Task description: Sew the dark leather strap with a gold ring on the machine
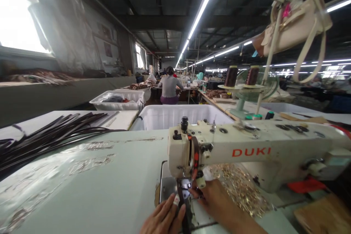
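Head view. Your left hand (164, 217) lies flat at the bottom edge of the frame, fingers extended and close together, pressing on a dark strap (183, 204) that runs under the presser foot of the sewing machine (246, 151). One fingertip carries a pale wrap. Your right hand (216, 201) comes in from the right, fingers curled narrow, the tips pinching or steadying the strap just beside the needle area; whether they close fully on it cannot be told.

The strap's long axis runs away from you, from the lower frame edge up toward the machine head, nearly in line with the feed direction. It lies between your two hands: the left touches it from the left side, the right from the right and a little further forward. The right hand is the nearer to the needle.

Behind your right hand, a heap of small gold-coloured metal fittings (238, 186) lies on the table under the machine arm. To the left, on the pale worktable (109, 182), a bundle of long dark straps (46, 137) fans out, well apart from both hands. A white bin (170, 117) stands behind the machine. Two thread cones (241, 76) sit on a stand to the right, with a cream handbag (296, 22) hanging above. Further off, a seated person (169, 88) works with their back to you.
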{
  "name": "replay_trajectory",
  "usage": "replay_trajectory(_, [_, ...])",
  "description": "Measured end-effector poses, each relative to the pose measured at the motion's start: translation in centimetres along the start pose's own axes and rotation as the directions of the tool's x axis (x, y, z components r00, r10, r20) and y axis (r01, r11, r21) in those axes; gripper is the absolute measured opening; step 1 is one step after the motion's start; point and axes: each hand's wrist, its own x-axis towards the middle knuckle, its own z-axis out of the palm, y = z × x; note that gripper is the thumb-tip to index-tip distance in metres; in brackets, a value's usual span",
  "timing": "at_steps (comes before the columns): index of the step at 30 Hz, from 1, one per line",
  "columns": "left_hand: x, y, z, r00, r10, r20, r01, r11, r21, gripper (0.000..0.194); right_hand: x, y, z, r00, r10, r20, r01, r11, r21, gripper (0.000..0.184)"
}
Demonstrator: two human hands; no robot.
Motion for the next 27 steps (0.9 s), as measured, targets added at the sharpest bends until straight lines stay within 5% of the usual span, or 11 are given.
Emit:
replay_trajectory(7, [0.2,-0.4,-1.1,0.992,0.043,0.118,-0.033,0.996,-0.079,0.041,-0.2,-0.2,-0.5,0.999,-0.036,0.028,0.037,0.998,-0.057,0.019])
replay_trajectory(14, [-1.3,-0.4,1.9,0.998,0.007,-0.065,-0.014,0.995,-0.103,0.043,-0.3,-0.2,-0.3,0.999,-0.038,0.014,0.039,0.995,-0.090,0.021])
replay_trajectory(19, [0.6,-1.1,-0.5,0.999,0.021,-0.033,-0.025,0.988,-0.151,0.056,-0.3,0.0,-0.1,1.000,-0.030,0.003,0.030,0.997,-0.078,0.021])
replay_trajectory(27, [2.5,-1.4,-1.6,0.958,-0.230,0.173,0.282,0.865,-0.415,0.040,-0.3,-0.4,-1.0,0.998,-0.062,0.014,0.063,0.996,-0.056,0.018])
